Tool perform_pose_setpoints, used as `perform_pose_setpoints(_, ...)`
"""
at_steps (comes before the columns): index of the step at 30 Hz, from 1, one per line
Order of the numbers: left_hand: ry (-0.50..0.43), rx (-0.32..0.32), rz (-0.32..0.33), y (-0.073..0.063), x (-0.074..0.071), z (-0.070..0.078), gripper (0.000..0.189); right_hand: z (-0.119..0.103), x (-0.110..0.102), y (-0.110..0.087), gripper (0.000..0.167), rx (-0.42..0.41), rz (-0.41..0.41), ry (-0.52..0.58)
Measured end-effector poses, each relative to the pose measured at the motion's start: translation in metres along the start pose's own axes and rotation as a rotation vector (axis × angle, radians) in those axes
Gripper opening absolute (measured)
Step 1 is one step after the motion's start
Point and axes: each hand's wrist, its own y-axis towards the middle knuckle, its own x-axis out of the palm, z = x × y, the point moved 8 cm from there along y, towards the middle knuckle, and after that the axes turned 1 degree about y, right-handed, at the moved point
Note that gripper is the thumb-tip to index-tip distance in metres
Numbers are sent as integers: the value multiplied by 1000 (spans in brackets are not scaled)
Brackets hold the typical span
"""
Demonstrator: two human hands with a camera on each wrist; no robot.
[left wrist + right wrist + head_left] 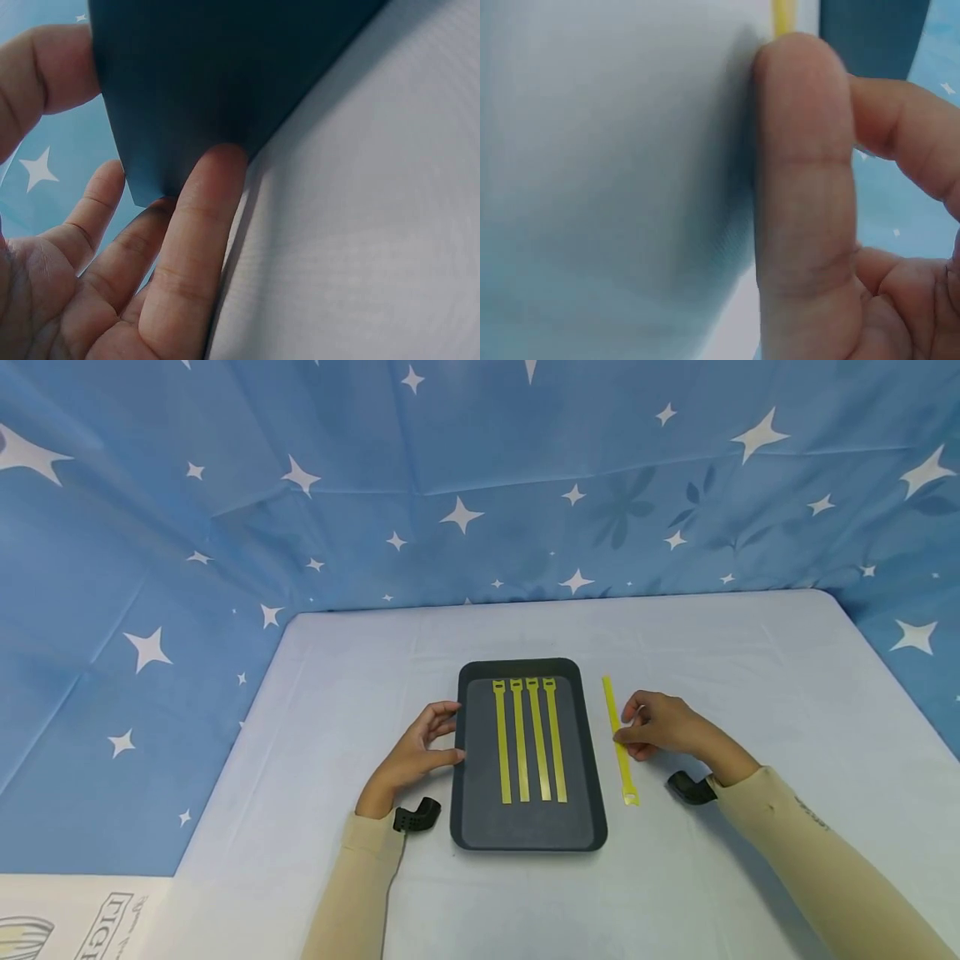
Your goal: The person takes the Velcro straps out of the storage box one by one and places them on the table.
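Observation:
Beside the dark grey tray (480,827), my left hand (420,747) touches its left outer wall with extended fingers. The left wrist view shows fingertips against that wall (217,82). Inside the tray, several yellow hook-and-loop cable ties lie side by side, slotted heads toward the far end; the rightmost tie (556,743) is one of them. Right of the tray, my right hand (660,724) pinches another yellow cable tie (610,697) near its middle. Its slotted head points toward me. In the right wrist view a finger hides most of this tie (782,16).
A white cloth covers the table (360,677). Behind it hangs a blue curtain (510,460) with white stars. A printed sheet (75,918) shows at the lower left. Black wrist devices sit under the left cuff (417,816) and right cuff (690,788).

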Motion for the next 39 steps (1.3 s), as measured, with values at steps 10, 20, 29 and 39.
perform_pose_setpoints(10,1,4,-2,0,1,1,75,-10,-22,-5,32,-130,62,25)
perform_pose_setpoints(20,-2,5,-5,-1,0,0,75,-29,-35,-5,31,-271,83,105)
perform_pose_setpoints(29,1,4,-3,0,1,-1,75,-51,-39,-3,26,-400,79,77)
perform_pose_setpoints(39,11,-12,0,1,0,-1,75,-79,-36,1,31,-485,35,-23)
